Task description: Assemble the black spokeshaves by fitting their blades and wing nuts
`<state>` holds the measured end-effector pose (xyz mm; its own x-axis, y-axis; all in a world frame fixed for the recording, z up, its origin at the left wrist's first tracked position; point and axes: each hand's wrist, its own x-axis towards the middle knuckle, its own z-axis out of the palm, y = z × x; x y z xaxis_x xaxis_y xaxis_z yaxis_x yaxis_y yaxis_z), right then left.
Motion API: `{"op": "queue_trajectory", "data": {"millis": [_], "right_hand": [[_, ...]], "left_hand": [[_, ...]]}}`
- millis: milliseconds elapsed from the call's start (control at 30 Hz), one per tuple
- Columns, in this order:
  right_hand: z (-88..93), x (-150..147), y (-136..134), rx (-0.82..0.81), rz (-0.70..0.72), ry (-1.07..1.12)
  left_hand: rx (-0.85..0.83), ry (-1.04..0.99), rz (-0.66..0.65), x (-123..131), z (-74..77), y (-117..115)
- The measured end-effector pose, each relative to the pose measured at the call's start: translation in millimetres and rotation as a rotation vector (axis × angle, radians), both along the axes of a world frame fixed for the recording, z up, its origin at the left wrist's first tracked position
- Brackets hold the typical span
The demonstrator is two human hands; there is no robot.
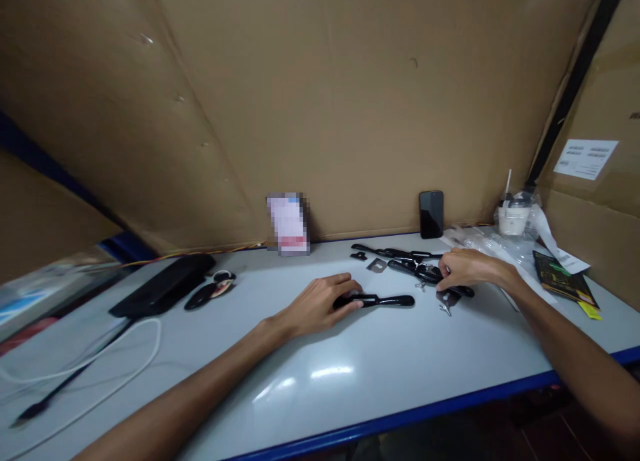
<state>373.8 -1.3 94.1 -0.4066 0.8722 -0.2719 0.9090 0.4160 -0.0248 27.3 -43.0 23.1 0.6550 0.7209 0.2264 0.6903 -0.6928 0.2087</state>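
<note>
Your L hand point(325, 302) is curled round one end of a glossy black tool point(395, 301), thumb on the near side, fingers over the far; its slim, rounded handle sticks out to the R of your fingertips, just above the tabletop point(300, 414) or resting on it (can't tell which). Your R hand point(467, 269) is bent down over a heap of similar black tools point(407, 266), fingertips at its R end; can't tell if they're pinching anything or only touching. Same shiny finish there, long thin handles overlapping, lying L of those fingers. Just below the R fingertips: small silvery wing-shaped screws point(445, 309) by a dark flat piece. Between the two hands, a bit beyond the L fingers, a flat grey metal plate point(376, 266) w/ a cutout, plus a small black piece point(359, 255) next to it.

Beyond the R fingers, a smooth dark phone point(431, 214) leans upright on brown cardboard point(340, 114) (creased, matte). To the R of that hand: crinkly clear plastic point(487, 244), a cup point(514, 221) w/ straw, and a flat dark packet point(564, 278). Well L of your L fingers, a soft-edged black case point(165, 284).
</note>
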Motion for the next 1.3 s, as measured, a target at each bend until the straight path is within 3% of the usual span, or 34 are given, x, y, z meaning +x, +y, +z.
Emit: {"op": "queue_trajectory", "data": {"millis": [533, 833, 1000, 1133, 1300], "right_hand": [[-0.4, -7.0, -2.0, -0.061, 0.048, -0.047], [5.3, -0.4, -5.4, 0.001, 0.103, 0.013], [10.7, 1.5, -8.1, 0.166, 0.108, 0.018], [-0.1, -15.2, -11.4, 0.282, 0.113, 0.116], [-22.7, -52.7, -22.4, 0.289, 0.154, 0.227]], "left_hand": [[-0.002, 0.007, -0.022, 11.7, 4.3, -10.5], [-0.010, 0.015, -0.057, 11.4, 6.7, -10.8], [-0.003, 0.045, -0.042, 12.3, 6.7, -11.2], [0.006, 0.051, -0.041, 16.7, 6.0, -15.2], [0.035, 0.047, -0.053, 26.9, 4.2, -21.1]]}}
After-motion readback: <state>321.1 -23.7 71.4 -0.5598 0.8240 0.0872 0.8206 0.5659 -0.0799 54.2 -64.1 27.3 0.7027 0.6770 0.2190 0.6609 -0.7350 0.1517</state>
